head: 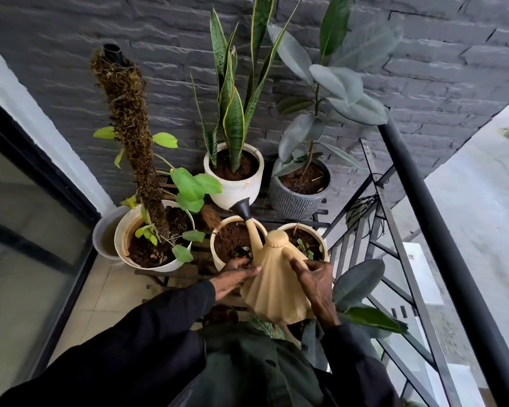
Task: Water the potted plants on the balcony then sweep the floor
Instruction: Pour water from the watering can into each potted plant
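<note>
A beige ribbed watering can (pixel 274 286) with a black spout head (pixel 242 207) is held between both my hands above two small cream pots. My left hand (pixel 235 277) presses flat against the can's left side. My right hand (pixel 316 284) spreads over its right side. The spout points up and away over the left cream pot (pixel 218 259), towards the white snake plant pot (pixel 238 190). The right cream pot (pixel 319 235) is partly hidden by the can. A grey ribbed pot (pixel 294 201) holds a rubber plant. A large white pot (pixel 121 239) holds a moss pole (pixel 130 118).
The pots stand on a dark slatted stand (pixel 318 214) against a grey brick wall (pixel 438 69). A black railing (pixel 441 230) runs along the right. A glass door (pixel 27 215) is at left. Beige floor tiles (pixel 100 295) lie below left. A rubber plant's leaves (pixel 362 289) sit under my right arm.
</note>
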